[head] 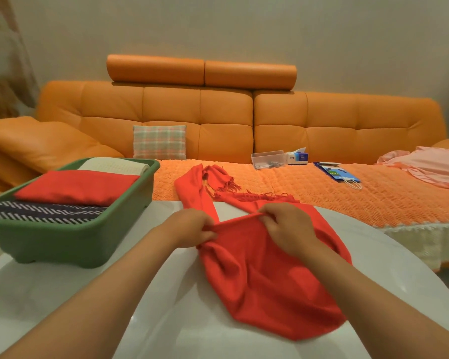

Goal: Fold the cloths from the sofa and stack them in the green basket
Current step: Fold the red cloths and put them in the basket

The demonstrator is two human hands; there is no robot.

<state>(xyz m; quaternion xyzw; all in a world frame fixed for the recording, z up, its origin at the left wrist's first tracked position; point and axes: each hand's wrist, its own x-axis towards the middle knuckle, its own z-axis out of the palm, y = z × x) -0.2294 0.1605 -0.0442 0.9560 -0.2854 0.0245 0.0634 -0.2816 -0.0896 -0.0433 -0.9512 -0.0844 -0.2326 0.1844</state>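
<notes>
Tension is the point of this grip: we hold the red fringed scarf (265, 275) by a raised fold so that the doubled edge draws straight between our hands before it is laid down. Our left hand (192, 225) pinches the fold's left end, fingers curled into the cloth. Our right hand (288, 229) pinches the other end between thumb and fingertips, knuckles up. Both forearms reach forward over the white table (166, 320), and the hands sit just apart with a taut ridge of cloth between them.

The near part of the scarf lies bunched on the table beneath our right forearm. The far part runs off the table edge onto the seat of the orange sofa (218, 112), where its fringe (233, 187) lies loose. We judge that this length is left there to be drawn in fold by fold.

The green basket (70, 244) stands on the table to our left, within easy reach. It holds a folded red cloth (75, 186) on a dark cloth with white dashes (44, 211), with a cream cloth (114, 164) behind. A pink garment (430, 167) lies on the sofa at far right, probably waiting its turn.
</notes>
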